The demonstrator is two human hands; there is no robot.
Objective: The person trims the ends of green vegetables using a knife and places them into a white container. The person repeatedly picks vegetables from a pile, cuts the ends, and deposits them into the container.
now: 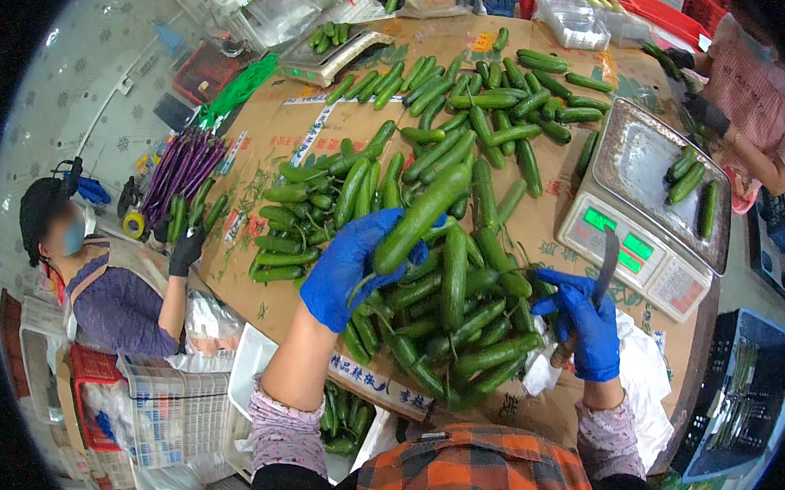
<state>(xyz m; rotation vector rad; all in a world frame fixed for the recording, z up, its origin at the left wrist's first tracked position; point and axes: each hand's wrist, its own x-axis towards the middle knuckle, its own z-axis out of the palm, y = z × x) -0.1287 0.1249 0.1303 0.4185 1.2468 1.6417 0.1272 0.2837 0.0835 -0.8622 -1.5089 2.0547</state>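
A long green cucumber [424, 219] lies across the palm of my left hand [360, 264], which wears a blue glove. Its stem end points down toward my wrist. My right hand [583, 324], also in a blue glove, grips a knife [607, 267] whose dark blade points up, in front of the scale's display. Below and between my hands is a heap of cucumbers [469, 334], many with thin stems. To the left of my left hand a tighter cluster of cucumbers [291, 234] lies with stems facing inward.
Cardboard [246, 166] covers the table. A digital scale [642, 243] with three cucumbers stands at right; another scale [333, 53] stands farther back. Purple eggplants [175, 170] lie at left. Co-workers in dark gloves handle produce around the table. A blue crate [738, 392] stands at lower right.
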